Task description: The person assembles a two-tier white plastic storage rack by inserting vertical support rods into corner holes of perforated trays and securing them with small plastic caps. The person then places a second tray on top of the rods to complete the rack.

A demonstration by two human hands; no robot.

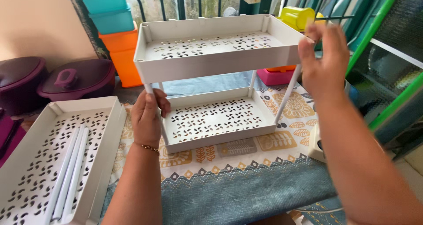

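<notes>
A two-tray white rack (211,75) on the patterned cloth (246,176) is gripped at one front post by the closed left hand (147,117) and touched at its upper corner by the half-open right hand (324,59), while one spare tray (26,172) holding three loose posts (70,172) is laid alongside.

The white perforated plastic two-tier rack (216,84) stands upright on the patterned tablecloth (246,181). Thin white poles (287,92) join its trays
</notes>
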